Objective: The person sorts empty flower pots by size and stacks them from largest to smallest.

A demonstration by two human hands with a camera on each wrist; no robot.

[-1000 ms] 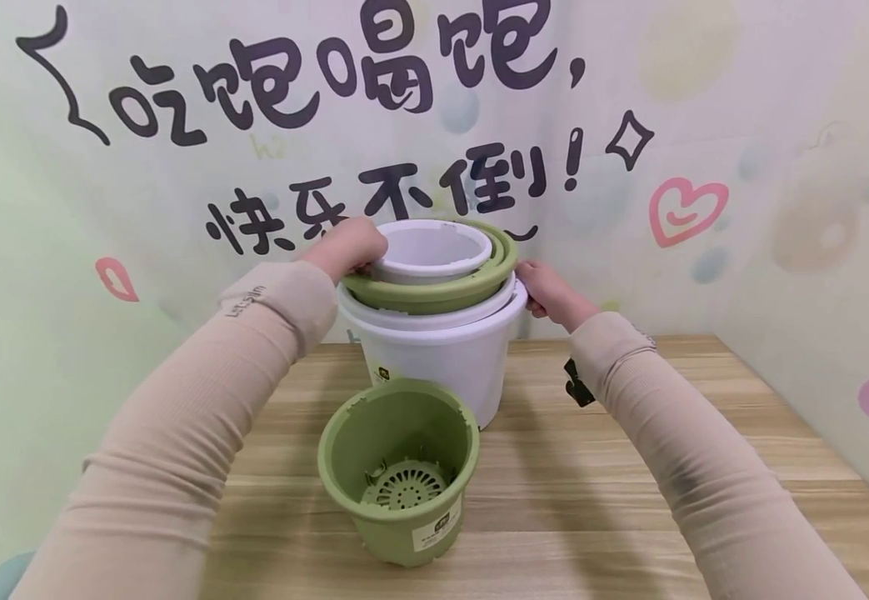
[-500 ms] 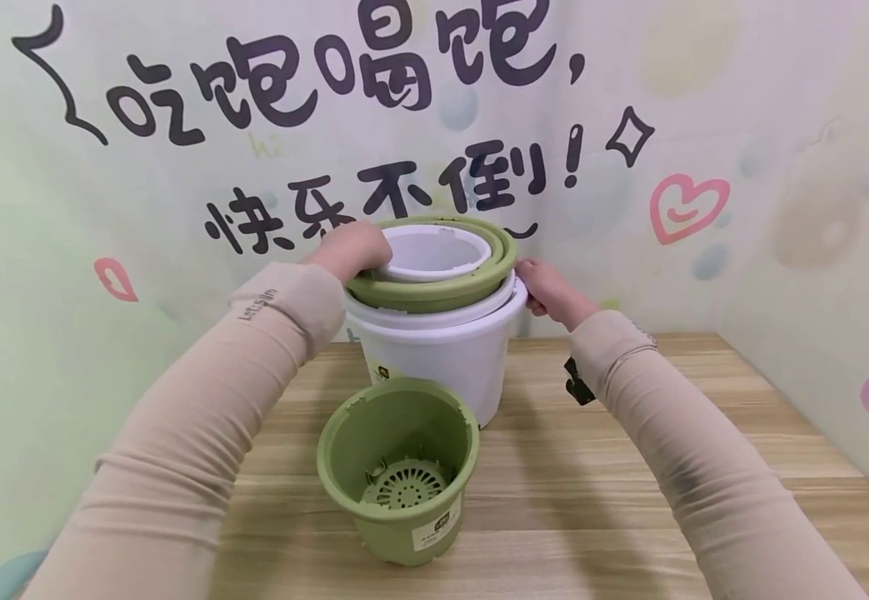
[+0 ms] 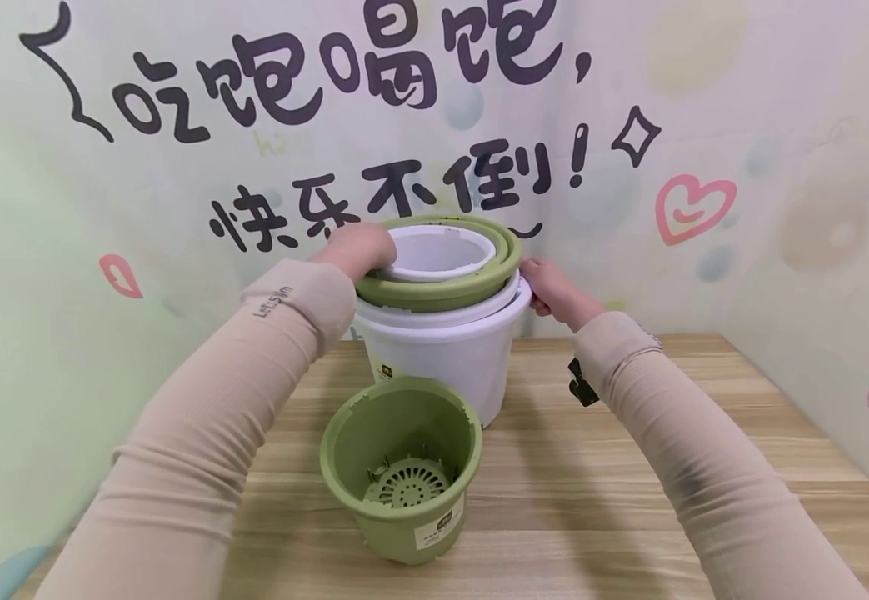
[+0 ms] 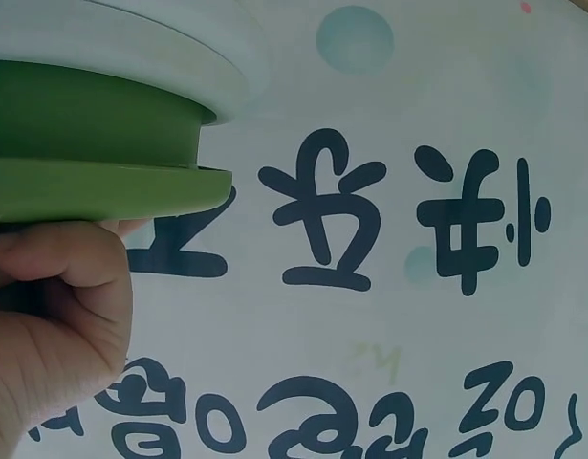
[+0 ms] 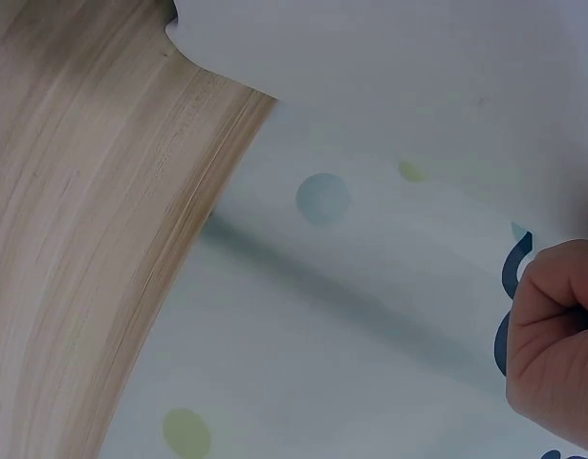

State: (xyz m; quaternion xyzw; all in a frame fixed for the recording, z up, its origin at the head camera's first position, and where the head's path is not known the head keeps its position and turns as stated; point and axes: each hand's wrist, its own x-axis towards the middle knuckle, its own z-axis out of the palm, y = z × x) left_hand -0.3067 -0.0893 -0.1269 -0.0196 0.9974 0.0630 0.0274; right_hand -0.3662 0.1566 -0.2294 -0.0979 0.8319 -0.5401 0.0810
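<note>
In the head view, a nested stack of flowerpots stands at the back of the table. Innermost is a small white flowerpot (image 3: 445,248), sitting low inside green flowerpots (image 3: 434,295). Beneath those are a white rim and a large white flowerpot (image 3: 441,362). My left hand (image 3: 359,248) holds the small white flowerpot at its left edge; its fingertips are hidden. In the left wrist view, that hand (image 4: 59,306) is curled against the green rim (image 4: 102,191). My right hand (image 3: 554,290) grips the large white flowerpot's right rim. A separate green flowerpot (image 3: 404,467) stands upright in front.
The wooden table (image 3: 629,483) ends at a wall hanging (image 3: 591,250) with black lettering behind the stack. A small black object (image 3: 582,385) lies beside the right sleeve. A blue rounded shape (image 3: 10,575) shows at the lower left.
The small white flowerpot has sunk lower into the green flowerpots, with my left hand moving slightly right and inward. My right hand has kept its hold on the large white rim.
</note>
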